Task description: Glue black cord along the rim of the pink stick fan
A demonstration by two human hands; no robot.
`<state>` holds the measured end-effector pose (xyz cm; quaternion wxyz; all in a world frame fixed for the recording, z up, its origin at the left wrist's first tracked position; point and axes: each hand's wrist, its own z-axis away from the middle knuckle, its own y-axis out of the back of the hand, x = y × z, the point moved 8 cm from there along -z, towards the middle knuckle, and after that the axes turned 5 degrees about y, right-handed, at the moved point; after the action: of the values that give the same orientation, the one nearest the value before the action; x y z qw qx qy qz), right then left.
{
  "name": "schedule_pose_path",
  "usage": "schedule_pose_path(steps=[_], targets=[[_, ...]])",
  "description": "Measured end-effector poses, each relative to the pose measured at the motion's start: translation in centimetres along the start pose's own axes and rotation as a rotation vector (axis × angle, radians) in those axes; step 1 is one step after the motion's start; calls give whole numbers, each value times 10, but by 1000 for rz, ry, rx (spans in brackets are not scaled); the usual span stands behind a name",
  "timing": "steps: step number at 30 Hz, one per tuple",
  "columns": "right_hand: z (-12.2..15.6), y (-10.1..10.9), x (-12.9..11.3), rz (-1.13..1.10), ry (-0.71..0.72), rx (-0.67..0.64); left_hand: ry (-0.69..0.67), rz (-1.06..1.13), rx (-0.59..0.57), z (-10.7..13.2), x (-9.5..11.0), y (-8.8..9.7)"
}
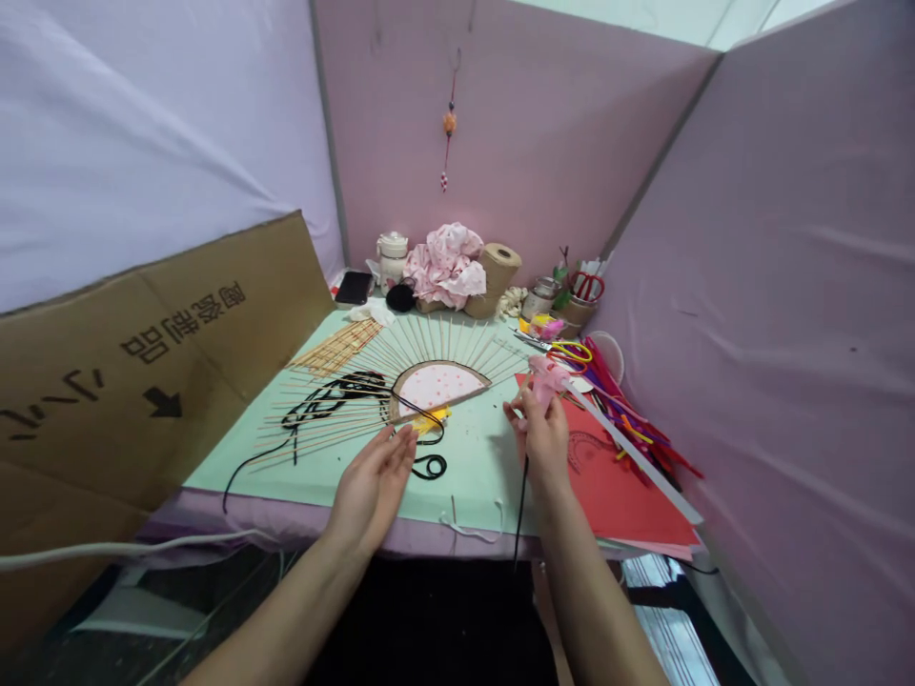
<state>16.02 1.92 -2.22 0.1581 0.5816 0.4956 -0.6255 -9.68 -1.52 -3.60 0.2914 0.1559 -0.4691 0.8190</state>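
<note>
A fan frame lies on the pale green table, with thin bamboo sticks (437,333) spreading from a half-round base (439,389) covered in pink-spotted fabric. My left hand (376,481) rests just in front of the base's left corner, its fingers stretched out; whether the fingertips touch the base I cannot tell. My right hand (544,443) is wrapped around a pink glue gun (549,373), with a black cable (522,505) hanging below. Black cord (431,467) trails over the sticks and curls beside my left hand. Something yellow (431,420) lies by the base's straight edge.
Red paper (615,476) and colourful pipe cleaners (654,443) lie at the right, crossed by a long white strip (633,448). Behind stand crumpled pink fabric (447,267), a twine roll (497,276) and red scissors (587,286). A cardboard sheet (235,353) leans at the left.
</note>
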Motion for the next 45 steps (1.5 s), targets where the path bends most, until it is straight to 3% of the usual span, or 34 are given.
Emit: schedule_pose_path(steps=[5, 9, 16, 20, 24, 30, 34, 38, 42, 45], targets=[[-7, -19, 20, -45, -62, -54, 58, 180, 68, -24, 7, 15], [-10, -22, 34, -54, -92, -57, 47, 177, 26, -35, 11, 11], [-12, -21, 45, -52, -124, -52, -335, 100, -43, -38, 21, -9], [-10, -21, 45, -80, -150, -33, -353, 35, -75, -43, 17, -26], [-10, -21, 44, -100, -197, 12, -385, 2, -8, -46, 20, -25], [-23, -28, 34, -187, -163, 55, -512, 28, -60, -28, 32, -26], [-26, -41, 25, -309, -173, 40, -566, -19, -173, -7, 44, -42], [-23, -53, 4, -389, -100, -4, -512, -81, -332, -5, 47, -67], [-16, -55, -18, -335, 9, 9, -262, -113, -451, -20, 25, -87], [-13, -53, -21, -321, 20, 17, -118, -138, -510, -26, 7, -94]])
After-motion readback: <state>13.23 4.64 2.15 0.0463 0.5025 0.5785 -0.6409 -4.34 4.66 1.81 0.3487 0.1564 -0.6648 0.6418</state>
